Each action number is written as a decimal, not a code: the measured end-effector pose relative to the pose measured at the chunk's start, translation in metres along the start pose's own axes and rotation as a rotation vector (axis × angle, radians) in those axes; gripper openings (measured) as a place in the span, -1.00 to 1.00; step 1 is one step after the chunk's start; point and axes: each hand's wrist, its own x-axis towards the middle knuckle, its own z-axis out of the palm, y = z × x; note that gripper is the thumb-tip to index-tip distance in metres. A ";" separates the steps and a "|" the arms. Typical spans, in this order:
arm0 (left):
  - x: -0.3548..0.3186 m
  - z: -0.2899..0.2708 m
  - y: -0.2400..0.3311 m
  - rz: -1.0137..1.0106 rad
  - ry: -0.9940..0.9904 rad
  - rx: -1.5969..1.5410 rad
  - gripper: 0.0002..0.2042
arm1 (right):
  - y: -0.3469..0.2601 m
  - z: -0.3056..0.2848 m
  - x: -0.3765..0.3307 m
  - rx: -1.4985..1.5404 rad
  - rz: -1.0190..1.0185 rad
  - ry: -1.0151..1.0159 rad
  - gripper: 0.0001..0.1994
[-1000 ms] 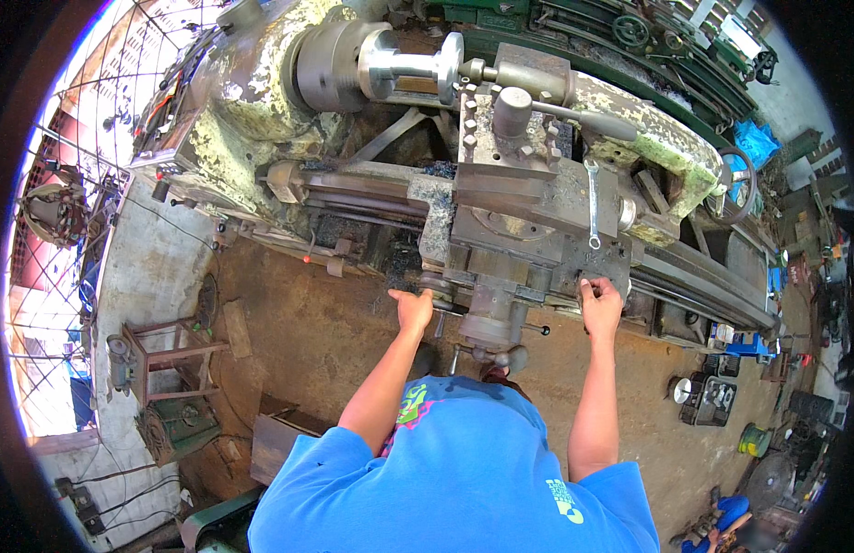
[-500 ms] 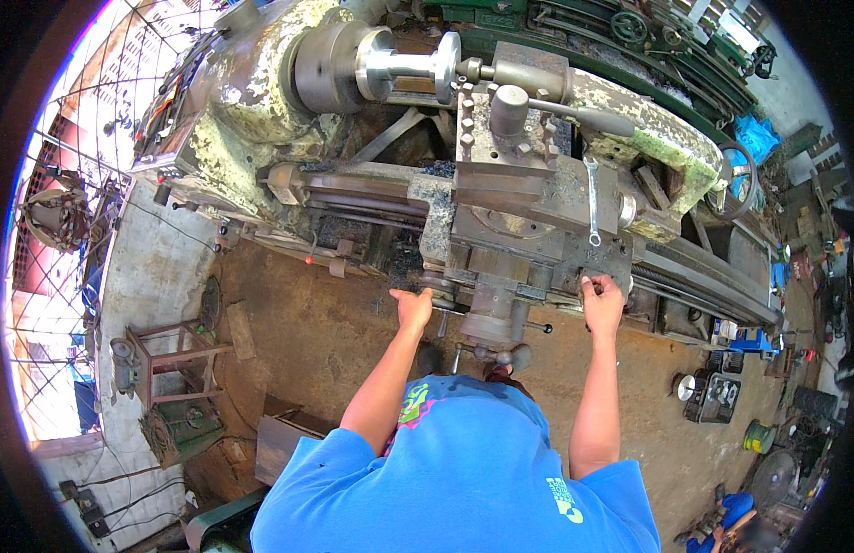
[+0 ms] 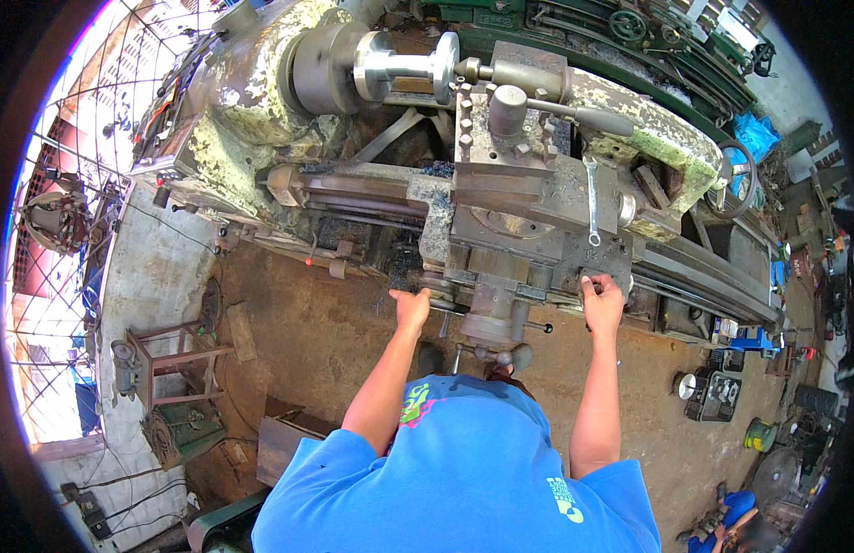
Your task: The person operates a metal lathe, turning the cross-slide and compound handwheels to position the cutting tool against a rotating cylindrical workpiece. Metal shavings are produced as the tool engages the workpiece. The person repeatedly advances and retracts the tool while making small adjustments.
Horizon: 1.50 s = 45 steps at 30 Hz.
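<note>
My left hand point(image 3: 410, 310) is at the carriage handwheel point(image 3: 438, 284) of a lathe, its thumb sticking out to the left. The fingers curl at the wheel's rim and are partly hidden. My right hand point(image 3: 603, 302) is closed at the front right edge of the carriage point(image 3: 574, 261), and what its fingers pinch is hidden. Above that hand a combination wrench point(image 3: 593, 201) lies on the slide. A shiny spool-shaped metal workpiece point(image 3: 409, 65) sits between the chuck point(image 3: 329, 70) and the tailstock point(image 3: 530, 74). The tool post point(image 3: 508, 111) has a long clamping handle point(image 3: 604, 120).
Dark chips lie around the lathe bed point(image 3: 362, 195). To the left are a metal stand point(image 3: 180, 355) and a wall. Crates point(image 3: 719, 396) rest on the floor at right. Another person point(image 3: 736, 516) is low at the bottom right. A green machine point(image 3: 630, 37) stands behind.
</note>
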 end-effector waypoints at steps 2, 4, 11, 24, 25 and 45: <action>0.001 0.001 -0.001 0.009 0.010 -0.010 0.07 | -0.001 -0.001 0.000 0.002 0.028 -0.017 -0.77; 0.002 0.001 -0.001 0.022 0.024 -0.022 0.07 | -0.001 -0.001 0.000 -0.005 0.013 -0.015 -0.77; 0.019 0.006 -0.018 0.021 0.046 -0.006 0.07 | -0.001 -0.001 0.000 0.009 0.026 -0.020 -0.75; 0.098 0.027 -0.086 0.126 0.114 -0.067 -0.14 | -0.005 -0.002 -0.001 -0.013 -0.024 0.003 -0.77; 0.098 0.027 -0.086 0.125 0.113 -0.072 -0.12 | -0.004 -0.002 -0.001 -0.012 -0.030 0.011 -0.77; 0.039 0.004 -0.031 -0.020 0.006 -0.110 -0.15 | -0.002 -0.002 0.000 -0.020 -0.011 0.010 -0.76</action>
